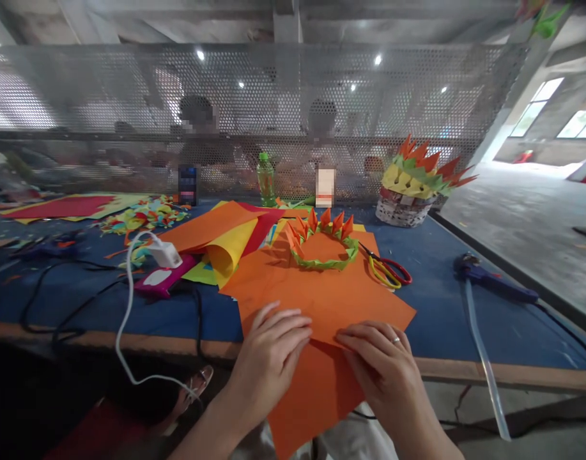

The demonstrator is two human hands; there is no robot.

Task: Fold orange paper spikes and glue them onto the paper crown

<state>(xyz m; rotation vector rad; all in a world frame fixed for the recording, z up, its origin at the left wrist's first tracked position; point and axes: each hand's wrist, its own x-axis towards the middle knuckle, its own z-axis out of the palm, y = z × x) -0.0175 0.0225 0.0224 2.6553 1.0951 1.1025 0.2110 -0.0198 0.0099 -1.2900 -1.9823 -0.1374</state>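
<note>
A large orange paper sheet [321, 300] lies across the near edge of the blue table [446, 313], with its lower part folded down over the edge. My left hand [273, 351] presses flat on the fold at the left, fingers stretched out. My right hand [379, 358], with a ring on it, presses on the same fold at the right, fingers together and extended. On the sheet's far end sits a ring of green and orange folded paper points [324, 243].
Red and yellow scissors [388, 271] lie right of the ring. A blue glue gun [494, 284] lies at the right. A white charger [164, 254] and pink phone [161, 280] lie at the left among coloured sheets. A paper basket [412, 185], a green bottle [266, 179] and a mesh screen [130, 102] stand behind; people sit beyond it.
</note>
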